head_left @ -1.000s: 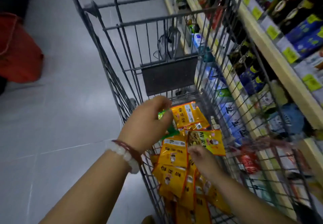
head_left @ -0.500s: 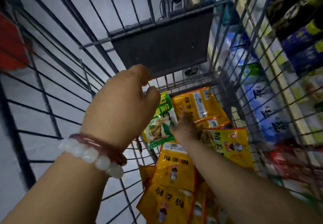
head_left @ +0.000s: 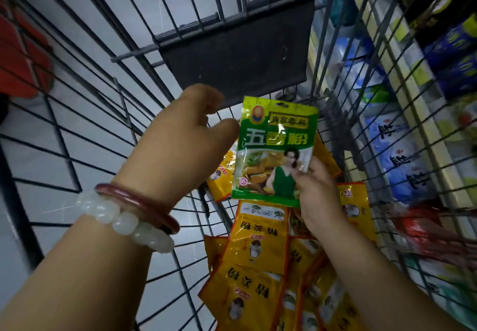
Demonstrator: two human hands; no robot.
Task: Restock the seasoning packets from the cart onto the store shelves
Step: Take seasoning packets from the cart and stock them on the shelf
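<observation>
A red object (head_left: 23,54) lies on the floor beyond the cart (head_left: 85,113) wires. The left hand (head_left: 180,147), its wrist wearing 2 bracelets (head_left: 134,212), hovers with fingers relaxed and spread, thumb tip just beside the green seasoning packet (head_left: 273,150). The right hand (head_left: 317,196) pinches that packet's lower right corner, holding it upright above the yellow seasoning packets (head_left: 258,250) heaped in the cart. Store shelves (head_left: 418,103) stand at right.
</observation>
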